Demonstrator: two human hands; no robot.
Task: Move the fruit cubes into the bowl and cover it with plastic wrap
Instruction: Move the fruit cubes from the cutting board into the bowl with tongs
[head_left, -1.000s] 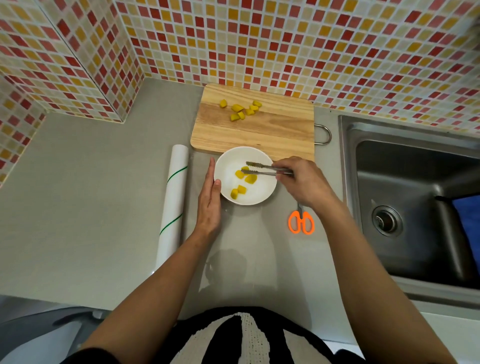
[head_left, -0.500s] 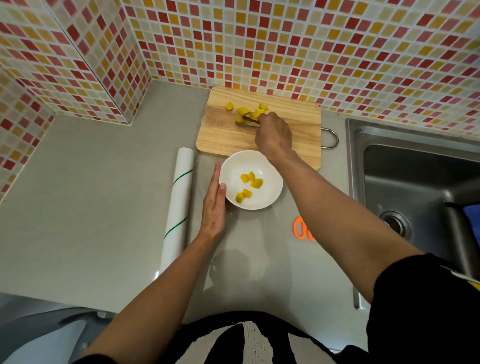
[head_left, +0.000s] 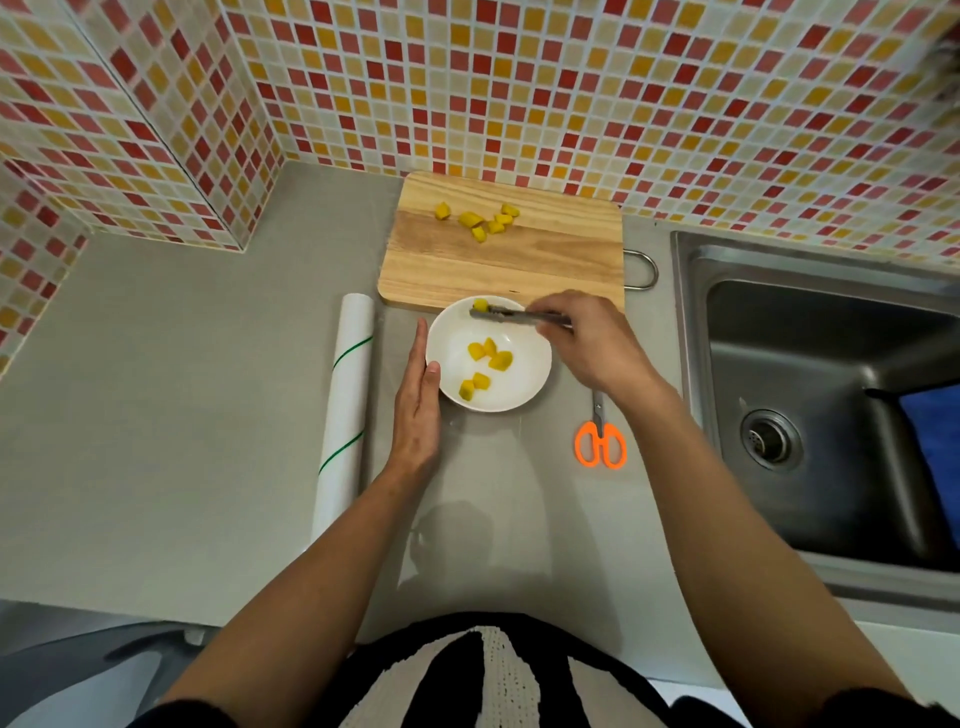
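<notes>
A white bowl (head_left: 524, 387) sits on the grey counter in front of a wooden cutting board (head_left: 524, 265). Several yellow fruit cubes (head_left: 488, 358) lie in the bowl. Several more cubes (head_left: 480, 221) remain at the board's far left. My right hand (head_left: 587, 343) grips metal tongs (head_left: 511, 315), whose tips pinch one cube (head_left: 480, 305) over the bowl's far rim. My left hand (head_left: 418, 410) rests flat against the bowl's left side, fingers straight. A white roll of plastic wrap (head_left: 345, 405) lies to the left of that hand.
Orange-handled scissors (head_left: 600, 439) lie on the counter right of the bowl. A steel sink (head_left: 831, 395) fills the right side. Mosaic-tiled walls rise behind the board and at the left corner.
My right hand reached to the cubes on the board with the tongs, then came back toward the bowl carrying one cube. My left hand stayed at the bowl.
</notes>
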